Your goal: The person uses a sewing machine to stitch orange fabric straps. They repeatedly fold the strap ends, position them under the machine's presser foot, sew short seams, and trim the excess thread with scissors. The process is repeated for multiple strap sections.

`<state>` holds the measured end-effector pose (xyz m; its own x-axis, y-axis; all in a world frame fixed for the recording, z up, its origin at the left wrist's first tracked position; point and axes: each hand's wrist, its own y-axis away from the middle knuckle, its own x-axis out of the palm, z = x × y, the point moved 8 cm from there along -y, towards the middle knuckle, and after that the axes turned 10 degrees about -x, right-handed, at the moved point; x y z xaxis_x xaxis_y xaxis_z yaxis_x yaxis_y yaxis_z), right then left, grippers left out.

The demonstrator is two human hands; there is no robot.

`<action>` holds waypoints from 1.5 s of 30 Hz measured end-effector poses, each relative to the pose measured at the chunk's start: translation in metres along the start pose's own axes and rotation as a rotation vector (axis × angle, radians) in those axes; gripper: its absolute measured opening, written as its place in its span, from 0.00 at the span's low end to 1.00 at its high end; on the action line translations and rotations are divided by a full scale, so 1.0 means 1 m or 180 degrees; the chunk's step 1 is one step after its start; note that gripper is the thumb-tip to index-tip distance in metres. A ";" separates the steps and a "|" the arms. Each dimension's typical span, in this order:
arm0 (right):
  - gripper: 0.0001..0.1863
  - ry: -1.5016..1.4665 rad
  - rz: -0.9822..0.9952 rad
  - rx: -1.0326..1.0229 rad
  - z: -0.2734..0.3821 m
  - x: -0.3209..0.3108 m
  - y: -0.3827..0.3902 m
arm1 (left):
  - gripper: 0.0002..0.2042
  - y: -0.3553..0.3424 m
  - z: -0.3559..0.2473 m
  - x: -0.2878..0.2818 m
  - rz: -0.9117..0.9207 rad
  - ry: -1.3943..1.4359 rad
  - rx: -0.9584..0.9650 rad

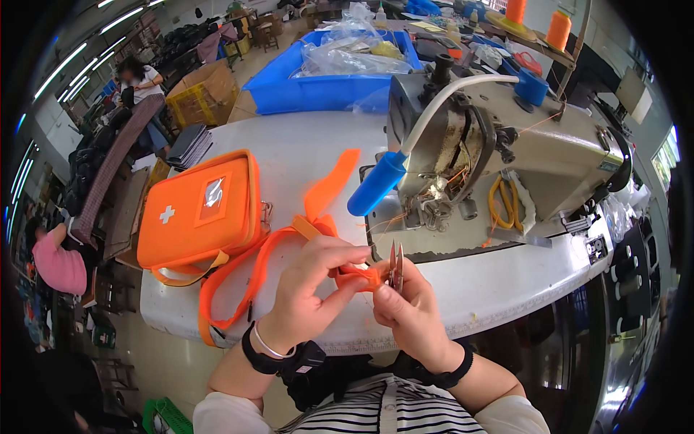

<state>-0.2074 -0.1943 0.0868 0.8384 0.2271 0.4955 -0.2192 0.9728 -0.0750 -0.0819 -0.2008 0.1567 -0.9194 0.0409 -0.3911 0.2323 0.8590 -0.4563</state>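
My left hand (305,291) pinches a folded piece of orange webbing strap (360,278) above the table's front edge. My right hand (413,312) grips metal thread snips (395,266), blades pointing up and away, while its thumb and fingers also touch the strap's right side. A loose orange strap end (331,185) stands up beyond my left hand, slightly blurred. More of the strap loops over the table to the left, beside an orange zipped first-aid bag (199,211) with a white cross and a clear window. My palms hide part of the held webbing.
A sewing machine (571,148) stands at right, with a blue-sleeved lamp (377,184) hanging over its needle area. Yellow-handled scissors (504,205) lie beside it. A blue tray (318,90) of plastic bags sits at the back. Other people (59,262) sit at left.
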 end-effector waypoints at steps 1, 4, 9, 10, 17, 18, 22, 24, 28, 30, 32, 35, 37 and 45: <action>0.13 0.0385 -0.0056 -0.0153 0.001 -0.006 0.000 | 0.24 0.001 -0.004 0.008 0.0190 -0.0199 0.0189; 0.10 0.0708 -0.0022 -0.0216 0.006 -0.013 0.004 | 0.30 0.005 -0.003 0.025 0.0455 -0.0231 0.0120; 0.05 -0.0327 -0.0150 0.0088 -0.005 -0.033 0.016 | 0.39 -0.005 0.000 0.035 0.0620 -0.0349 -0.0088; 0.04 -0.0511 -0.0167 0.0099 -0.006 -0.034 0.017 | 0.40 -0.004 0.006 0.038 0.0758 -0.0254 -0.0251; 0.03 -0.0397 -0.0709 0.0104 -0.003 -0.047 0.023 | 0.31 -0.004 0.011 0.042 0.0884 -0.0381 -0.0499; 0.03 -0.0364 -0.0657 0.0077 -0.003 -0.049 0.023 | 0.28 -0.004 0.009 0.043 0.0924 -0.0546 -0.0421; 0.05 -0.0660 -0.0835 0.0220 -0.002 -0.047 0.022 | 0.20 -0.003 0.009 0.047 0.1075 -0.0852 -0.0319; 0.05 -0.0878 -0.0818 0.0309 -0.002 -0.047 0.022 | 0.19 -0.003 0.010 0.049 0.1102 -0.0840 -0.0337; 0.05 -0.0898 -0.0803 0.0295 0.003 -0.051 0.023 | 0.19 -0.003 0.008 0.051 0.1116 -0.0855 -0.0228; 0.05 -0.0508 -0.0700 0.0320 0.004 -0.051 0.021 | 0.19 -0.002 0.006 0.052 0.1153 -0.0848 -0.0182; 0.06 -0.0373 -0.0676 0.0249 0.004 -0.052 0.021 | 0.18 -0.002 0.004 0.055 0.1204 -0.0802 -0.0150; 0.06 -0.0555 -0.0719 -0.0007 0.003 -0.059 0.019 | 0.18 -0.003 0.000 0.055 0.1256 -0.0808 -0.0126; 0.06 -0.0653 -0.0718 -0.0200 0.006 -0.062 0.018 | 0.18 -0.003 0.001 0.056 0.1289 -0.0634 -0.0119; 0.10 0.0556 -0.0382 -0.0199 0.014 -0.053 0.020 | 0.18 0.000 0.011 0.058 0.1424 -0.0312 -0.0413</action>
<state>-0.2629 -0.1878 0.0711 0.9316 0.1087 0.3469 -0.0858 0.9930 -0.0807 -0.1314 -0.2041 0.1254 -0.7025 0.3783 -0.6028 0.5513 0.8249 -0.1247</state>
